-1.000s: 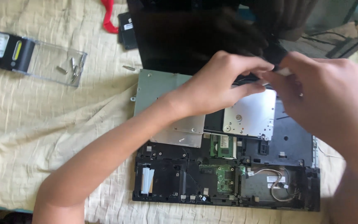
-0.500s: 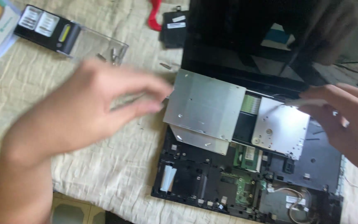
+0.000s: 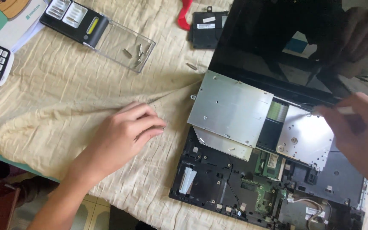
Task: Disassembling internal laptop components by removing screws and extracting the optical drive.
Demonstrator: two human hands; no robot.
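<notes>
Plainly gutted, laptop (image 3: 252, 191) (boards bare) bears loose silver plates (image 3: 231, 106).

The left hand (image 3: 126, 132) rests fingers-down on the wrinkled cream cloth (image 3: 64, 93); the right hand (image 3: 358, 127) pinches something (blurred) over the opened black laptop base (image 3: 218, 187).

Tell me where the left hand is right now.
In the head view, the left hand rests palm-down on the cream cloth, left of the opened laptop and its silver metal plate, touching neither.

Two bare hands, left hand (image 3: 126, 130), right hand (image 3: 358, 127), bare forearms, no sleeves, rings or watch visible
</notes>
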